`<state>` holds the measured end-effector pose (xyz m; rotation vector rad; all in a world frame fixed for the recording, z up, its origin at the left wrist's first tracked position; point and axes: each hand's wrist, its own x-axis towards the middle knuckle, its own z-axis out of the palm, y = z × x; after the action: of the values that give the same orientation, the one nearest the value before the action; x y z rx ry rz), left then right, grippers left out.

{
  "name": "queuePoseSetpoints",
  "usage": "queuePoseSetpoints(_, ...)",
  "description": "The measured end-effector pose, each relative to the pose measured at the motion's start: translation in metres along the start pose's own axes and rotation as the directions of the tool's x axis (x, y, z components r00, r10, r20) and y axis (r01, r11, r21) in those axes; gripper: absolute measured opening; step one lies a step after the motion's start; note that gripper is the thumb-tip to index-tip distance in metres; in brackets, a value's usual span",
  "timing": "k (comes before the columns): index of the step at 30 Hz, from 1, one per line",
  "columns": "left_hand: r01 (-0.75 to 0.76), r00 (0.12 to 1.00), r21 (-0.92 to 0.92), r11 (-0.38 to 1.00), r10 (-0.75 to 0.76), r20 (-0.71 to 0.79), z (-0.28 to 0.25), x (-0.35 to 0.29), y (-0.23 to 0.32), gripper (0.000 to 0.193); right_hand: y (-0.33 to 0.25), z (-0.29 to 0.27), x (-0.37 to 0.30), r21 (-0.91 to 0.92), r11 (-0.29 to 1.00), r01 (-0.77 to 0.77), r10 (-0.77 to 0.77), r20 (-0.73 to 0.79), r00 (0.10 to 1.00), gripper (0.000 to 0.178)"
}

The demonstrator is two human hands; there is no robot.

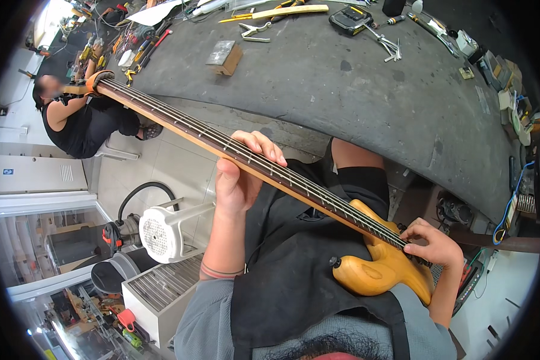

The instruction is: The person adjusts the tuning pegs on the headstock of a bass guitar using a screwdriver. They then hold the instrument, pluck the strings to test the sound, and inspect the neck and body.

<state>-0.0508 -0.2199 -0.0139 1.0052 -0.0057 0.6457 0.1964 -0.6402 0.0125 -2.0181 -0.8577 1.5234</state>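
A bass guitar lies slantwise across my lap, its honey-coloured wooden body (372, 273) at the lower right and its long dark fretboard (174, 122) running up to the far left. My left hand (243, 183) wraps the neck about midway, thumb on the near side and fingers curled over the far side. Where the neck meets the body, my right hand (436, 245) bends its fingers over the strings, with the thumb resting close by. Part of the body under the right hand is hidden. The headstock end passes near a brown rounded piece at the workbench's left edge.
A dark-topped workbench (318, 78) spans the far side, with a wooden block (224, 57), pliers (255, 32), a tape measure (350, 21) and hex keys (390, 47) on it. Another person (81, 117) sits at the left. A white stool (162, 233) stands on the floor.
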Motion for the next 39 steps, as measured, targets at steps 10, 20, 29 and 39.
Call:
queuePoseSetpoints(10, -0.007, 1.0, -0.182, 0.983, 0.004, -0.017, 0.006, 0.004, -0.002, 0.07, -0.007, 0.002, 0.003, -0.075, 0.992, 0.101, -0.109, -0.109, 0.988, 0.03)
queuePoseSetpoints(20, -0.07, 0.997, -0.053, 0.996, 0.071, 0.008, 0.015, 0.013, -0.003, 0.066, -0.041, 0.005, -0.005, -0.201, 0.963, -0.181, 0.136, -0.219, 0.966, 0.022)
queuePoseSetpoints(29, -0.199, 0.98, -0.273, 0.941, 0.195, -0.043, -0.005, 0.038, 0.041, 0.056, -0.024, 0.006, -0.004, -0.2, 0.979, -0.037, -0.006, -0.213, 0.977, 0.021)
queuePoseSetpoints(39, -0.166, 0.986, -0.325, 0.931, 0.162, -0.04, -0.002, 0.036, 0.036, 0.06, -0.025, 0.011, -0.01, -0.232, 0.969, -0.086, 0.025, -0.254, 0.967, 0.02)
